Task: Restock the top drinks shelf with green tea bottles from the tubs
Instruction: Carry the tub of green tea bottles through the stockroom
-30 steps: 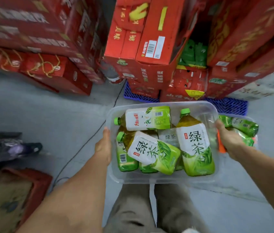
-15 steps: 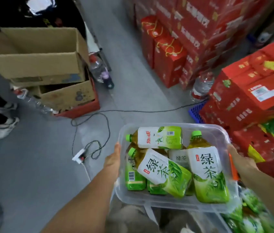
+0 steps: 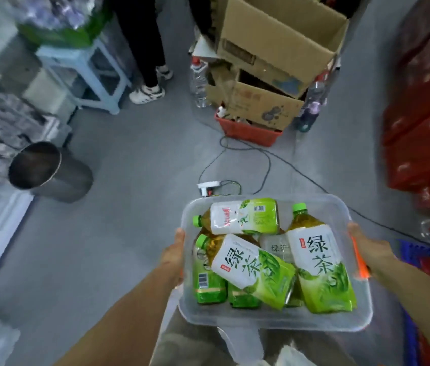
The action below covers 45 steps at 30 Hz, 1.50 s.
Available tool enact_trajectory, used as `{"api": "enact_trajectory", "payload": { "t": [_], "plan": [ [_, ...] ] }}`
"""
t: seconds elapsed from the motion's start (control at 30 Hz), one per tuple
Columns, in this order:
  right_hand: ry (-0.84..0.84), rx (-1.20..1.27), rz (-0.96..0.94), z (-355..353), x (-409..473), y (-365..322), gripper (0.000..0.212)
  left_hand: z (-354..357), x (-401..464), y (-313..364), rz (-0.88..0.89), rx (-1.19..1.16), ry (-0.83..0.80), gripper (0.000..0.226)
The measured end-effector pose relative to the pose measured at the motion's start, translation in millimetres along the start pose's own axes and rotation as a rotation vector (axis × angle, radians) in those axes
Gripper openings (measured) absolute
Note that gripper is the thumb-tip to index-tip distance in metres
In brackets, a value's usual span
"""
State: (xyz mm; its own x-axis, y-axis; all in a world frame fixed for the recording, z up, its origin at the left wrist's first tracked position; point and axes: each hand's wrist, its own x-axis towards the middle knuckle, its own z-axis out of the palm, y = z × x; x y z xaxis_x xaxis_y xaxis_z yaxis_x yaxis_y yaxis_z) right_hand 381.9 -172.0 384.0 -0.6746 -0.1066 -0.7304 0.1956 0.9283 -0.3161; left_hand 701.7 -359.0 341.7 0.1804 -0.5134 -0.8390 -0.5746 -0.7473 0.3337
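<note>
1. Stacked open cardboard boxes point(image 3: 274, 62) at twelve o'clock, sitting in a red basket point(image 3: 248, 132).
2. Clear water bottle point(image 3: 199, 83) upright just left of the boxes.
3. Metal bin point(image 3: 47, 171) at nine o'clock.
4. Pale blue stool point(image 3: 87, 75) at eleven, a bystander's sneakers point(image 3: 147, 94) beside it.
5. Red cartons point(image 3: 422, 138) stacked at three o'clock.
6. Power strip point(image 3: 208, 186) and cable on grey floor.

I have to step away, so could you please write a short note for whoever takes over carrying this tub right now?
Left hand grips the left rim of the tub; right hand grips the right rim by the orange latch.
The tub is carried above the floor, with several green tea bottles lying in a heap inside.
Done: tub picked up.
Left: the drinks shelf is not in view; carry the tub there and shelve every bottle.
Mind the cable and power strip on the floor just ahead.
</note>
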Motion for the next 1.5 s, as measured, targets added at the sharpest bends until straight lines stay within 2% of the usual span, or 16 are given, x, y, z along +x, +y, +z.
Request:
{"api": "enact_trajectory", "payload": {
  "t": [0.03, 0.07, 0.1, 0.33, 0.4, 0.6, 0.83, 0.93, 1.0, 1.2, 1.4, 1.5],
  "plan": [
    [-0.009, -0.018, -0.051, 22, -13, -26, 0.099, -25, 8, -2, -0.018, -0.022, 0.021, 0.068],
    [-0.008, -0.039, -0.019, 42, -26, -49, 0.090, -51, 19, -6, -0.028, -0.071, 0.042, 0.070],
    [-0.017, -0.074, -0.034, 61, -36, -69, 0.087, -78, 29, -8, -0.043, -0.107, 0.060, 0.070],
    [-0.117, -0.197, -0.223, 213, -110, -210, 0.076, -240, 90, -25, -0.105, -0.333, 0.198, 0.067],
    [-0.134, -0.212, -0.275, 253, -122, -245, 0.075, -278, 107, -30, -0.124, -0.359, 0.256, 0.077],
    [-0.217, -0.377, -0.454, 367, -151, -353, 0.087, -372, 155, -35, -0.225, -0.515, 0.336, 0.089],
    [-0.316, -0.570, -0.606, 506, -180, -494, 0.062, -465, 230, -9, -0.321, -0.766, 0.398, 0.092],
    [-0.365, -0.611, -0.628, 574, -191, -556, 0.063, -506, 271, 8, -0.389, -0.866, 0.449, 0.088],
    [-0.378, -0.654, -0.633, 615, -195, -591, 0.071, -534, 298, 19, -0.423, -0.887, 0.482, 0.083],
    [-0.411, -0.691, -0.683, 722, -227, -692, 0.077, -612, 367, 57, -0.462, -0.989, 0.471, 0.077],
    [-0.407, -0.646, -0.728, 831, -232, -770, 0.057, -681, 456, 82, -0.384, -1.064, 0.391, 0.059],
    [-0.440, -0.674, -0.758, 881, -227, -806, 0.052, -704, 507, 93, -0.411, -1.038, 0.394, 0.055]
  ]
}}
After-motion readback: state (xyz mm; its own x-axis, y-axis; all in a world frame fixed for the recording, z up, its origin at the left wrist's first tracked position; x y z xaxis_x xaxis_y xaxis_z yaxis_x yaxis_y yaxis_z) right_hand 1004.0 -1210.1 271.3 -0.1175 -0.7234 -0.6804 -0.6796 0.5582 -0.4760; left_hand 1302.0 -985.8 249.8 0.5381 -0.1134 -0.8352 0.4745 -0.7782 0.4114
